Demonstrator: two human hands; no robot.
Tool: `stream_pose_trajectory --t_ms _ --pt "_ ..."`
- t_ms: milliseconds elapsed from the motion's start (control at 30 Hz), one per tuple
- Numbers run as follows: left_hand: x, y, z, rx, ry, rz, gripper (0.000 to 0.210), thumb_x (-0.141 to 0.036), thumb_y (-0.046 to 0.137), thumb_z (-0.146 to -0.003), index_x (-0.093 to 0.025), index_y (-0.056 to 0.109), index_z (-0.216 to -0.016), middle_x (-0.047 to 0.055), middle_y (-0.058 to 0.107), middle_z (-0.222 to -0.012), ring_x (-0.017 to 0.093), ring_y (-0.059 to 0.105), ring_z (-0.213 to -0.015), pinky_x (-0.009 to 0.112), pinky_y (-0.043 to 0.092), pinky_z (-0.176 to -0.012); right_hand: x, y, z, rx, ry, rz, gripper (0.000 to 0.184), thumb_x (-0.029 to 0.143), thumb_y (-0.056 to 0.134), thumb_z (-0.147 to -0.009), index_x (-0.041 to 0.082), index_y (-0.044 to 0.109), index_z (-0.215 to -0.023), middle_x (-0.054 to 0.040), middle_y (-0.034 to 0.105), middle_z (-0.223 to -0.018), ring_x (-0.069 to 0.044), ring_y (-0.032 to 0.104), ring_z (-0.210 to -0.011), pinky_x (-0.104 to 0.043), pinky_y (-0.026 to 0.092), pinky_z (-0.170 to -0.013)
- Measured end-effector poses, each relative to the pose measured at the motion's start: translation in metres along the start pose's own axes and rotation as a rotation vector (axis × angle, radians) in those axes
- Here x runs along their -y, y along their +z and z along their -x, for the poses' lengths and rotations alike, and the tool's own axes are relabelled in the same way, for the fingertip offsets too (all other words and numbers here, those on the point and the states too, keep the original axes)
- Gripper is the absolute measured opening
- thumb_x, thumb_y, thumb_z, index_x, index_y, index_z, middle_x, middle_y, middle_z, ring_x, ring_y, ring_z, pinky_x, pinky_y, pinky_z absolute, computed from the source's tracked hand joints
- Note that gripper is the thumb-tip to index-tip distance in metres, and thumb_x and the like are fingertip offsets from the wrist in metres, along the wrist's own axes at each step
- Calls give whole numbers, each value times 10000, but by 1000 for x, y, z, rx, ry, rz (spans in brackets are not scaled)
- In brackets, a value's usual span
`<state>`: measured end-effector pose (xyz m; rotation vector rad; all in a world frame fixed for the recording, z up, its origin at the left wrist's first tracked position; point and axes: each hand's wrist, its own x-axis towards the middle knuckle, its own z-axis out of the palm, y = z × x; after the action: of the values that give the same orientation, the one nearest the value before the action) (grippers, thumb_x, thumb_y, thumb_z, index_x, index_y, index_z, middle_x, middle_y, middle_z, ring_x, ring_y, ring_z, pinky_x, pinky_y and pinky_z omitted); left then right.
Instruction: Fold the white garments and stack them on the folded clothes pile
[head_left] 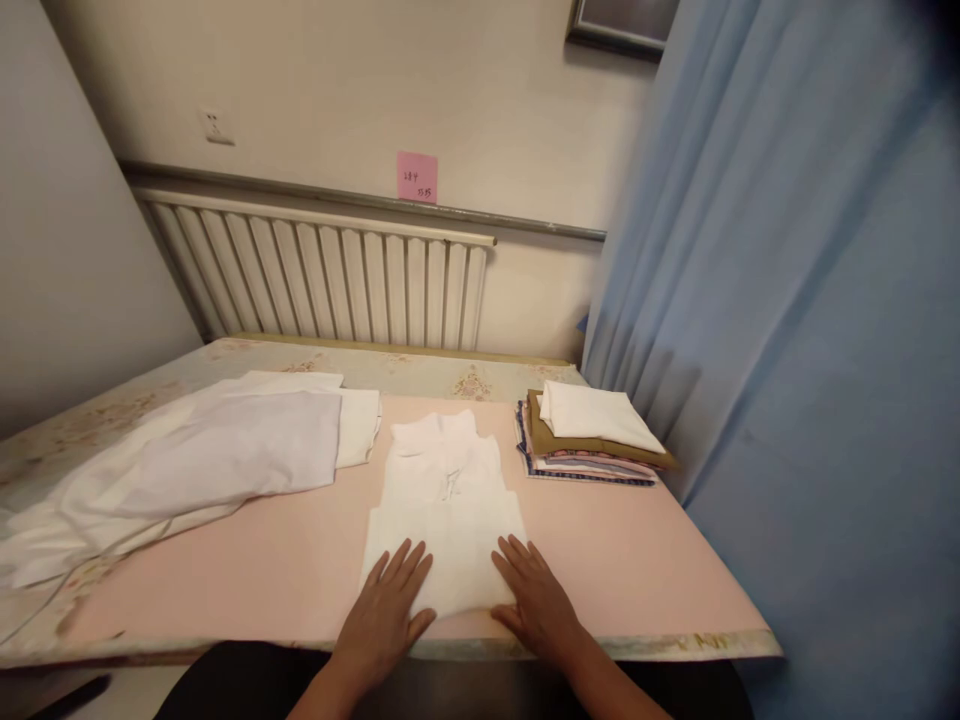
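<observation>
- Lying flat: left hand [382,610], fingers spread, on white garment [450,525].
- Right hand [540,605], fingers likewise spread, at garment's opposite edge.
- Folded cloth stack [592,440], right.

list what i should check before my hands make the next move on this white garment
1. Left hand on the white garment: ok, fingers spread over its near left part.
2. Right hand on it: ok, fingers over the near right part.
3. Garment within the pink cover: ok, its near edge stops short of the table edge.
4. Garment free of fine creases: cannot tell, the picture is too soft.
5. White cloth at left apart from it: ok, narrow gap.
6. Folded pile squared: not ok, a brown corner juts out.
</observation>
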<state>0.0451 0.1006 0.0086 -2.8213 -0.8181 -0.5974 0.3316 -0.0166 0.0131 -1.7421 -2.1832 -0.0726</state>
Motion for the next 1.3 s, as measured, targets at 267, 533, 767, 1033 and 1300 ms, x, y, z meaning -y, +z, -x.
stream_pose_trajectory --t_ms 267,533,767,1033,1300 --pt "11 2 16 -51 53 9 616 -462 516 -888 -253 357 -1445 71 480 -1443 235 407 -1351 431 376 -1096 -9 15 3 -31 -16 32 594 79 526 -768 179 491 -1352 -113 488 -1410 -263 372 -1359 -531 331 -1105" --pt "32 8 40 -105 3 97 579 -174 461 -873 -314 381 -1429 29 496 -1430 196 464 -1308 393 421 -1076 -39 4 1 -125 -129 -58 476 165 481 -853 262 542 -1315 -61 572 -1333 -209 465 -1297 -455 406 -1070" --pt "70 1 46 -42 -6 197 577 -279 504 -871 -336 378 -1432 7 482 -1436 208 480 -1297 379 437 -1054 -58 1 -7 -155 -156 -124 359 292 465 -937 247 585 -1273 -84 596 -1301 -223 499 -1267 -435 461 -1018" --pt "85 -11 21 -18 -4 165 644 -86 411 -837 -359 383 -1420 -28 465 -1448 179 432 -1333 350 411 -1080 -72 -2 -15 -105 -183 -75 460 297 478 -916 220 502 -1369 -91 497 -1405 -234 417 -1332 -435 401 -1073" --pt "105 4 -8 13 39 129 537 -228 435 -919 -355 355 -1434 -17 442 -1465 195 428 -1336 360 414 -1076 -85 2 -42 -57 -235 -49 422 286 439 -968 230 470 -1385 -61 476 -1427 -199 369 -1362 -442 293 -1144"
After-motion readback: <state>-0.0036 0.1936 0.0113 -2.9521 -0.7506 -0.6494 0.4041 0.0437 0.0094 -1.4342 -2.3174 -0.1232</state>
